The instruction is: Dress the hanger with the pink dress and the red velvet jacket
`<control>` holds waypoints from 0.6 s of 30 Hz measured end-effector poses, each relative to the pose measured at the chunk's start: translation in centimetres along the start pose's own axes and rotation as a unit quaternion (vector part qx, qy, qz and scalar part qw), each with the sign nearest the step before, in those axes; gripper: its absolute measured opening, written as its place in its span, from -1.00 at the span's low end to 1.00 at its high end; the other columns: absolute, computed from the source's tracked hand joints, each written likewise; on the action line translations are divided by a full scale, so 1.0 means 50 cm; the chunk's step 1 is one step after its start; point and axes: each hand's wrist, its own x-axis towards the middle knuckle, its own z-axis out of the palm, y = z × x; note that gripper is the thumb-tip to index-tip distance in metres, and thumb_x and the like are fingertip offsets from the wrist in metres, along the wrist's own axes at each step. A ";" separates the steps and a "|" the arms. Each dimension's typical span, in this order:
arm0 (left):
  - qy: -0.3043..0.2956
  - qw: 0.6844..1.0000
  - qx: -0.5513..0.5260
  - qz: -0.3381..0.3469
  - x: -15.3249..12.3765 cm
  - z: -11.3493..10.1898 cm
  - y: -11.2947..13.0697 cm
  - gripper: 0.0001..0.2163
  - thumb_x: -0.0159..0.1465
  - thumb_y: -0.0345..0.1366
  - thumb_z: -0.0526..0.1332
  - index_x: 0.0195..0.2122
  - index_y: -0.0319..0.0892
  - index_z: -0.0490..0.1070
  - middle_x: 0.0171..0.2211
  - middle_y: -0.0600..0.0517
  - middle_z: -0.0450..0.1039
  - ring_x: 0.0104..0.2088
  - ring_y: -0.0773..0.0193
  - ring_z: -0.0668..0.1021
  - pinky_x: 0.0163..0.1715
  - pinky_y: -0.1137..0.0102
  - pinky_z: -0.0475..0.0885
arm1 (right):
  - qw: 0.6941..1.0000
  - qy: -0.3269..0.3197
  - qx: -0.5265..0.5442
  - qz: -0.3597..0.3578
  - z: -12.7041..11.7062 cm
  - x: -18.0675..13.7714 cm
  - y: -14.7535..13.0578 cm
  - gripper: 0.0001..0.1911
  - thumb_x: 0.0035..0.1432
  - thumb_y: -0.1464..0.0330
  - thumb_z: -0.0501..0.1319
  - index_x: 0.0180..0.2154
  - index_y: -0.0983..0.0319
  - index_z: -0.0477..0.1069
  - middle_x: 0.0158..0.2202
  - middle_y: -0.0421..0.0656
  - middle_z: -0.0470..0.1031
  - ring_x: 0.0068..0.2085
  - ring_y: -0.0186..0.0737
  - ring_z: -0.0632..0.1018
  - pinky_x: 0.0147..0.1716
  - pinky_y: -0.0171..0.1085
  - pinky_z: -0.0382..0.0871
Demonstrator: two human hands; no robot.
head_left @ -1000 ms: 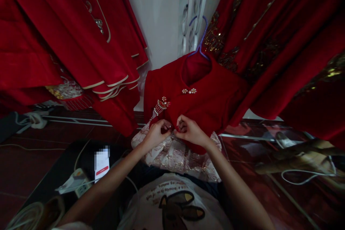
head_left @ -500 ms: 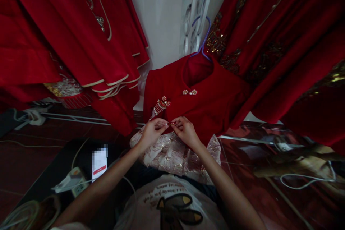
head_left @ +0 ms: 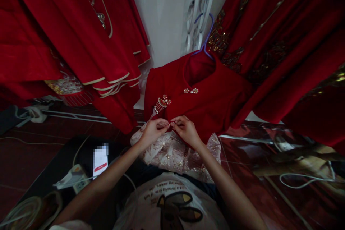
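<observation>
A red top (head_left: 212,104) hangs in front of me on a purple hanger (head_left: 205,41). Pearl-like flower ornaments (head_left: 191,91) sit below its neckline, and a beaded tassel ornament (head_left: 161,103) is on its left part. My left hand (head_left: 154,131) is closed in a pinch at the lower front of the top. Facing it, my right hand (head_left: 186,131) pinches the same spot, the fingertips of both hands almost touching. Something small and shiny shows between them, too small to name. Pale brocade cloth (head_left: 180,154) spreads beneath the hands.
Red garments with pale piping (head_left: 107,54) hang on the left; gold-embroidered red garments (head_left: 283,50) hang on the right. A lit phone (head_left: 100,161) and a power strip (head_left: 79,179) lie at lower left. White metal scrollwork (head_left: 201,7) stands behind the hanger.
The view has shifted very slightly. Both hands stay pinched together at the same spot on the red top, with only small finger movement.
</observation>
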 end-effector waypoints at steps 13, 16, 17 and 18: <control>-0.008 0.997 0.068 0.021 0.000 -0.017 -0.003 -0.84 0.14 -0.36 0.25 -0.27 -0.23 0.56 -0.31 -0.02 0.63 -0.31 0.27 0.64 -0.20 0.40 0.56 | 0.999 0.034 -0.038 -0.015 0.029 -0.015 -0.010 -0.86 0.17 0.42 0.20 -0.21 0.23 0.48 -0.25 -0.15 0.43 -0.35 -0.38 0.54 -0.39 -0.41 0.49; -0.042 0.992 0.109 0.043 0.007 -0.032 0.005 -0.83 0.18 -0.36 0.22 -0.23 -0.21 0.55 -0.29 -0.02 0.61 -0.28 0.30 0.63 -0.19 0.41 0.55 | 0.995 0.059 -0.079 -0.015 0.031 -0.014 -0.004 -0.87 0.17 0.43 0.18 -0.21 0.24 0.44 -0.23 -0.13 0.43 -0.37 -0.38 0.53 -0.37 -0.38 0.48; -0.036 0.990 0.125 0.050 0.010 -0.040 0.010 -0.81 0.18 -0.37 0.21 -0.19 -0.21 0.53 -0.27 -0.01 0.60 -0.27 0.31 0.62 -0.19 0.42 0.54 | 0.994 0.061 -0.095 -0.012 0.026 -0.013 -0.004 -0.87 0.16 0.43 0.19 -0.20 0.25 0.42 -0.23 -0.12 0.44 -0.38 -0.37 0.52 -0.36 -0.36 0.48; -0.020 0.988 0.141 0.056 0.013 -0.050 0.017 -0.78 0.18 -0.38 0.20 -0.14 -0.20 0.52 -0.26 -0.01 0.60 -0.28 0.32 0.62 -0.20 0.42 0.54 | 0.992 0.058 -0.110 -0.007 0.017 -0.011 -0.007 -0.86 0.15 0.42 0.21 -0.20 0.25 0.41 -0.23 -0.11 0.45 -0.38 -0.36 0.52 -0.36 -0.35 0.48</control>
